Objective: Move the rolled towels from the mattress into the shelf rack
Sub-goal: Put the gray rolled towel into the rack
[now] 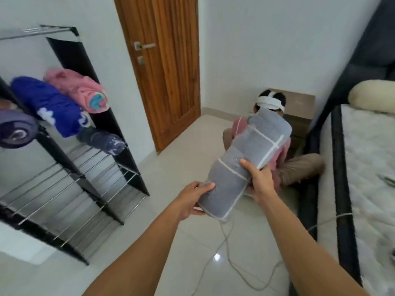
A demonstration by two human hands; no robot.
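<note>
Both my hands hold a rolled grey towel (245, 163) with white stripes above the floor, between the mattress and the rack. My left hand (192, 199) grips its near end from below. My right hand (259, 180) clasps its middle from the right side. The black shelf rack (89, 184) with metal bars stands at the left. On its upper shelves lie a pink rolled towel (83, 90), a blue one (49, 105), a purple-grey one (15, 129) and a dark navy one (102, 142). The mattress (367, 167) lies at the right.
A person in a pink top (277, 150) sits on the floor beyond the towel, beside the bed frame. A white cable (226, 248) trails over the tiles. A wooden door (162, 67) stands shut behind. A cream pillow (372, 97) rests on the mattress.
</note>
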